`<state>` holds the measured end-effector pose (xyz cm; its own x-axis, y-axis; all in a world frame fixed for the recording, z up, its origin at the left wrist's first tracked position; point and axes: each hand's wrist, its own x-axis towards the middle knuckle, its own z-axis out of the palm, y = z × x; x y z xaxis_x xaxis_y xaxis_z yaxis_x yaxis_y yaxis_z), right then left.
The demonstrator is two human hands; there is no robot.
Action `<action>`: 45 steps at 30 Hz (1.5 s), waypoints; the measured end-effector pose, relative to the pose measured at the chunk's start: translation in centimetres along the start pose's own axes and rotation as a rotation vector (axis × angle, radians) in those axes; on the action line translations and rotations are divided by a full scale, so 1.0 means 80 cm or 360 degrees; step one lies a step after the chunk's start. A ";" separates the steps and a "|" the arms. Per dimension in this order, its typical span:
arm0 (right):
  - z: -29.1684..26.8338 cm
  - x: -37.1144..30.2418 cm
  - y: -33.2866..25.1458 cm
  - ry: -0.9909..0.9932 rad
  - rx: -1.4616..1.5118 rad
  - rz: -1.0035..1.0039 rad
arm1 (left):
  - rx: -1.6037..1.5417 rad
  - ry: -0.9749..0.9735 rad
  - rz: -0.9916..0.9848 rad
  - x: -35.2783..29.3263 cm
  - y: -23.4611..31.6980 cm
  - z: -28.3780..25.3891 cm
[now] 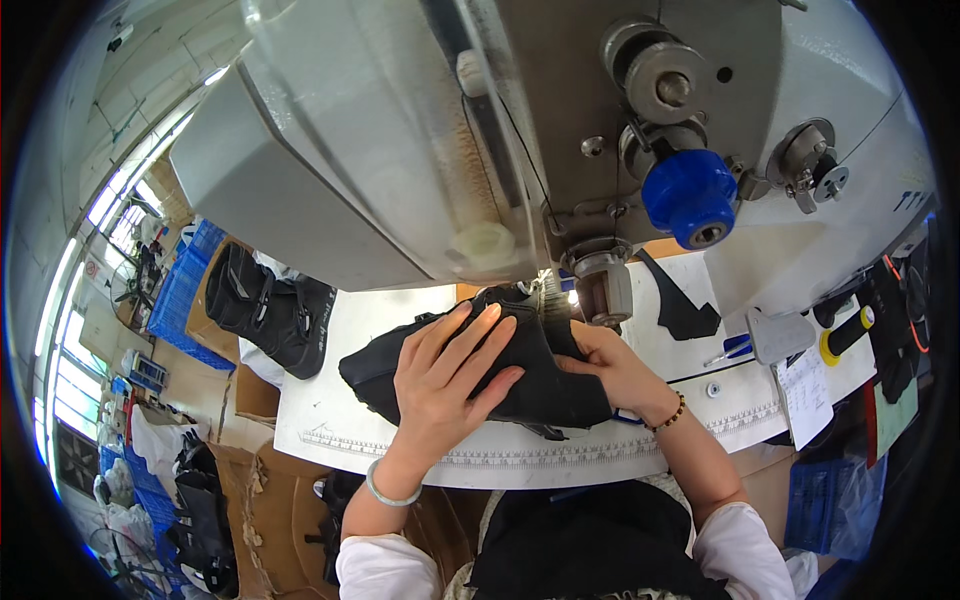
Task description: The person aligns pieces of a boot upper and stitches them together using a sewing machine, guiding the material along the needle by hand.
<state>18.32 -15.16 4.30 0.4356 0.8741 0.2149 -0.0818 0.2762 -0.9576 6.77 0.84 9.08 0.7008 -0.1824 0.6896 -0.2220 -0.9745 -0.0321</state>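
A black boot upper [530, 375] lies across the white table under the head of a sewing machine [590, 285]. My left hand [450, 365] rests flat on its left part, fingers stretched toward the machine and slightly apart. At the right side, my right hand [615, 370] grips the upper's edge between thumb and fingers; some fingertips are hidden behind the black material. The upper's far edge reaches the needle area, where the machine partly covers it. Near my right hand sits a clear grey guard [617, 290] on the machine.
A black boot [290, 315] stands at the table's left. A printed ruler strip [560, 452] runs along the near edge. To the right are a cut black piece [680, 305], a small metal bobbin [713, 389], a paper [803, 395] and a thread spool [846, 336]. A blue crate [820, 500] stands below.
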 end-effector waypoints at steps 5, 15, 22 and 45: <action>-0.001 -0.002 -0.002 -0.0036 0.0073 -0.0027 | 0.0129 0.0100 -0.0056 -0.002 0.013 0.008; -0.015 -0.006 0.008 -0.0137 0.0125 0.0095 | -0.0153 0.0349 -0.0239 0.011 0.021 0.019; -0.016 -0.006 0.003 -0.0163 0.0177 0.0029 | -0.0269 0.0323 -0.0263 0.020 0.023 0.021; 0.003 -0.010 -0.002 0.0150 0.0278 0.0074 | -0.0088 -0.0048 -0.0042 -0.027 0.058 0.014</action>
<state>17.73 -15.81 4.37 0.5089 0.8486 0.1445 -0.2544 0.3086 -0.9165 4.98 -3.39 6.66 0.7267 -0.1614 0.6677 -0.2399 -0.9704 0.0266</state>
